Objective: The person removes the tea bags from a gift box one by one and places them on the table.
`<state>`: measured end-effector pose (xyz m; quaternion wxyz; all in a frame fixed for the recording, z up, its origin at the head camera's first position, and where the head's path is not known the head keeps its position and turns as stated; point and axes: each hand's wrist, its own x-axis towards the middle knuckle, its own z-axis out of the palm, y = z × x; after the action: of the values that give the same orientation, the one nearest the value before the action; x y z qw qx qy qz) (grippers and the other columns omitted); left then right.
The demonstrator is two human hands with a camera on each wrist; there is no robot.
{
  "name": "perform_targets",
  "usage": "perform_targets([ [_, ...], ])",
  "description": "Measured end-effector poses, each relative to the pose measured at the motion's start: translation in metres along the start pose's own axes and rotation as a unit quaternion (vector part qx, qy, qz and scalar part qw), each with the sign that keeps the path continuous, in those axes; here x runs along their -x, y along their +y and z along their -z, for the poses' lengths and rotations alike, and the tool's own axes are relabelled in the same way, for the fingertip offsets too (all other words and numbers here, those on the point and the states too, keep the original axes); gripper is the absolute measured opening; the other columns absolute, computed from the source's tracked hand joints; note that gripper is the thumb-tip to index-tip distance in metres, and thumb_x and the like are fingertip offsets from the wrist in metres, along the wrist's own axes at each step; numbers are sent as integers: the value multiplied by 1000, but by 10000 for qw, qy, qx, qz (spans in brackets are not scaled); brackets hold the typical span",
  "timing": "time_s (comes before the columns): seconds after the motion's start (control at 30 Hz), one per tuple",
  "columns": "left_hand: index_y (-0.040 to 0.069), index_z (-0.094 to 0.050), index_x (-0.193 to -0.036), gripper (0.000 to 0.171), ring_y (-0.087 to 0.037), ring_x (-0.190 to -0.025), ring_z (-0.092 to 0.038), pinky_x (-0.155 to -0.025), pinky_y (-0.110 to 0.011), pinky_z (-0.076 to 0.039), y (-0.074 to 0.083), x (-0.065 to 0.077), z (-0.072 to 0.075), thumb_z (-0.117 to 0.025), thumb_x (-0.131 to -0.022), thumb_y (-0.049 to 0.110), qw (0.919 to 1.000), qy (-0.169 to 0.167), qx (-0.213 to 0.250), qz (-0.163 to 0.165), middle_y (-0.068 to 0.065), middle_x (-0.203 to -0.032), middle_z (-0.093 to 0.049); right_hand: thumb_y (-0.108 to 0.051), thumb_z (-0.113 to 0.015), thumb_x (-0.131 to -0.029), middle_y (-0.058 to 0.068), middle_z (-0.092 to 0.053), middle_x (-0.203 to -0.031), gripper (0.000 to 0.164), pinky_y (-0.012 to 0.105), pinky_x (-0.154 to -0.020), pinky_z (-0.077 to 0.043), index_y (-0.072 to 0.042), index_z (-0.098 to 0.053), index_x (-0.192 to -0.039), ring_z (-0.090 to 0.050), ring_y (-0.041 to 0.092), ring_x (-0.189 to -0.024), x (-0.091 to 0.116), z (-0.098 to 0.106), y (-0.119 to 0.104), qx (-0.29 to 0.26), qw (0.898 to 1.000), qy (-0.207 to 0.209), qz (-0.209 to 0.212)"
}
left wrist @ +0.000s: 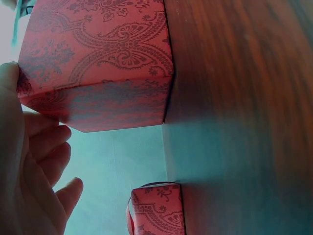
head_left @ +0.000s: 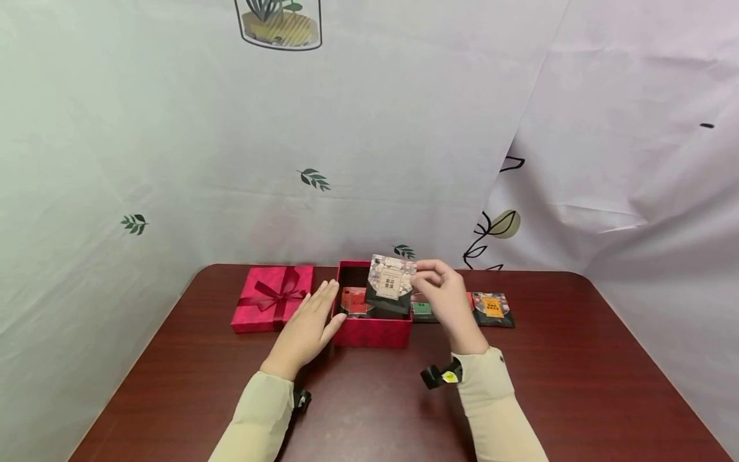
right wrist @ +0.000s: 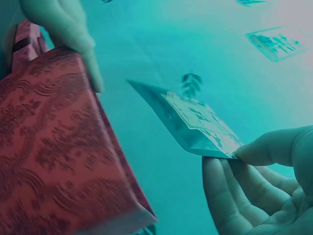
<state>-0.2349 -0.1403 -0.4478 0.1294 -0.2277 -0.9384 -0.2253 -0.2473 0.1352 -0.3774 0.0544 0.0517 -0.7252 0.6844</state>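
Observation:
The right hand [head_left: 443,292] pinches a flat square sachet [head_left: 390,282] by its right edge, thumb against fingertips. This sachet has a floral upper part, a cream label and a dark lower part; it is held tilted over the red box [head_left: 372,333]. The left hand [head_left: 306,327] lies against the box's left side, fingers extended, with its thumb at the front rim. Inside the lidless box sits a red-labelled sachet [head_left: 355,300], partly covered by the held one. In the left wrist view, the fingers [left wrist: 51,149] hang beside the patterned box wall [left wrist: 112,49].
Left of the box lies its red lid [head_left: 254,317] with a dark ribbon bow. Right of the box, several sachets lie in a row on the brown table [head_left: 375,404], among them a yellow-labelled one [head_left: 493,308]. A printed cloth [head_left: 404,128] hangs behind the table.

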Motion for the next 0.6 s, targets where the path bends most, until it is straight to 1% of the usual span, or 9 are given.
perform_targets([
  [0.13, 2, -36, -156, 68, -29, -152, -27, -120, -56, -25, 0, 1, 0, -57, -103, 39, 10000, 0, 1, 0, -15, -162, -34, -2, -64, -96, -2, -71, -88, 31, 33, -71, -62, 5, -57, -126, -65, 10, -74, 5, 20, -4, -134, 9993, -209, -294],
  [0.23, 1, -37, -156, 67, -29, -151, -28, -120, -56, -25, 0, 1, 0, -57, -103, 38, 10000, 31, -5, -19, -15, -162, -34, -3, -64, -96, -3, -71, -89, 35, 28, -68, -61, 7, -54, -129, -65, 9, -73, 8, 35, -8, -273, 9979, -360, -468],
  [0.3, 1, -38, -155, 67, -30, -151, -28, -120, -56, -26, 0, 1, 0, -57, -103, 38, 10000, 37, -6, -35, -15, -162, -35, -2, -64, -96, -3, -71, -88, 37, 26, -66, -61, 9, -53, -130, -65, 9, -71, 9, 43, -11, -294, 9975, -411, -499],
  [0.43, 1, -38, -155, 67, -29, -152, -28, -120, -56, -25, 0, 1, -1, -57, -103, 39, 10000, 35, 17, -39, -15, -162, -34, -2, -64, -95, -3, -72, -88, 39, 27, -65, -61, 10, -53, -130, -66, 9, -69, 11, 56, -15, -79, 9971, -527, -543],
  [0.6, 2, -36, -156, 68, -29, -152, -27, -121, -56, -24, -1, 1, -1, -56, -104, 40, 10000, 11, 6, -15, -14, -163, -33, -1, -62, -95, -2, -72, -88, 38, 31, -66, -62, 12, -52, -129, -67, 10, -71, 12, 70, -17, 185, 9958, -674, -594],
])
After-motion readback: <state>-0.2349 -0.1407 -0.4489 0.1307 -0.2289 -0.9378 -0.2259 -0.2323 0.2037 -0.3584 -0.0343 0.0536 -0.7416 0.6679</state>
